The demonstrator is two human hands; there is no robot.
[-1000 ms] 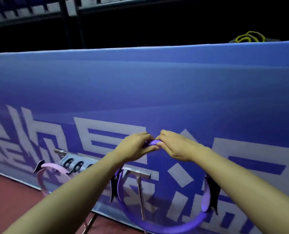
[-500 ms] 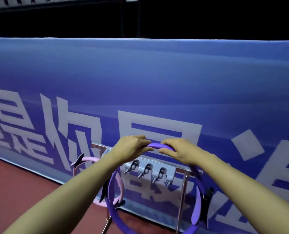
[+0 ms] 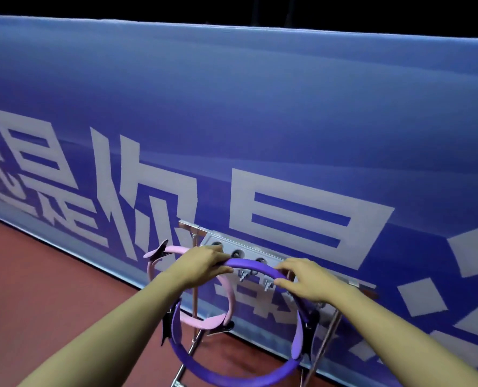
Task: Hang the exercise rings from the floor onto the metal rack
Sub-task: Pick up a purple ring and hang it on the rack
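I hold a purple exercise ring (image 3: 250, 266) by its top arc, my left hand (image 3: 204, 261) gripping the left part and my right hand (image 3: 302, 280) the right part. The ring hangs down in front of the metal rack (image 3: 257, 251), its top level with the row of metal hooks (image 3: 243, 275). Whether it rests on a hook is hidden by the ring and my hands. A pink exercise ring (image 3: 176, 251) with dark side pads hangs at the rack's left end, behind my left forearm.
The rack stands on thin metal legs (image 3: 194, 303) against a long blue banner wall (image 3: 260, 135) with white characters. Red floor (image 3: 36, 275) stretches to the left and below.
My view has swung left and down, so the rack sits more central. My hands have spread apart along the purple ring's top and brought it down level with the hooks.
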